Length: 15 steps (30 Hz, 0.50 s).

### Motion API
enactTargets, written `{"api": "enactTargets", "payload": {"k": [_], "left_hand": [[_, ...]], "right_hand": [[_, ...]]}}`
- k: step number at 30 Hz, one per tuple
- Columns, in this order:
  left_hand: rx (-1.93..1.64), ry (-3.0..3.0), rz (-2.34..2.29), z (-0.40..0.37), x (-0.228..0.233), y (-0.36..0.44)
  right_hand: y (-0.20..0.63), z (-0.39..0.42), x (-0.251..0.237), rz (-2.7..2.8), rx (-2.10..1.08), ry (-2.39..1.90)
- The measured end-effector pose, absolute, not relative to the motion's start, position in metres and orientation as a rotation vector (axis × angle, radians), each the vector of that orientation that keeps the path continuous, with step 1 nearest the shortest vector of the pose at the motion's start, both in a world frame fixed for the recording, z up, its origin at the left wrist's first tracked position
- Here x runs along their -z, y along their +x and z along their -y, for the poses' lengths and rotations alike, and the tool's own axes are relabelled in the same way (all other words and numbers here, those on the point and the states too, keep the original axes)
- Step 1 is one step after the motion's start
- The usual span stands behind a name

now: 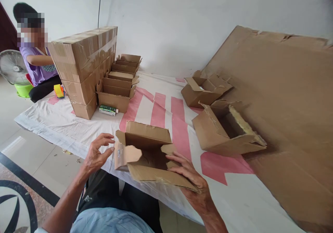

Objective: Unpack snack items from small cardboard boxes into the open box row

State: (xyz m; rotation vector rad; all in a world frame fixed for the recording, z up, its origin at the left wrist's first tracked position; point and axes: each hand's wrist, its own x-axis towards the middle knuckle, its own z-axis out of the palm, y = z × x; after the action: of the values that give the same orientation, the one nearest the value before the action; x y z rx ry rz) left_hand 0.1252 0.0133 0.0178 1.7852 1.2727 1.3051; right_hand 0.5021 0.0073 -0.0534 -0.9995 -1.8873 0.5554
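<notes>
An open cardboard box sits at the near edge of the white and pink sheet, flaps up and its near flap folded down toward the person. The right hand lies flat on that near flap, fingers spread and reaching into the box's opening. The left hand hovers just beside the box's left flap, fingers loosely curled and apart, the thumb tip near or touching the flap, gripping nothing.

Further right on the sheet stands a torn empty box, and behind it another open box, both against a large flat cardboard sheet that covers the right side. Toward the far left corner a stack of taped boxes rises, with a row of open boxes beside it and a small green packet in front. Near the left edge lies a yellow tape dispenser, beside a seated person in a purple top; a fan stands behind on the floor
</notes>
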Motion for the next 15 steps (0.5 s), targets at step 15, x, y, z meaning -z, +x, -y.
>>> {"api": "enactTargets", "payload": {"k": [15], "left_hand": [[-0.611,2.631,-1.469,-0.001,-0.086,0.127]], "right_hand": [[0.445,0.006,0.040,1.980,-0.397,-0.897]]}}
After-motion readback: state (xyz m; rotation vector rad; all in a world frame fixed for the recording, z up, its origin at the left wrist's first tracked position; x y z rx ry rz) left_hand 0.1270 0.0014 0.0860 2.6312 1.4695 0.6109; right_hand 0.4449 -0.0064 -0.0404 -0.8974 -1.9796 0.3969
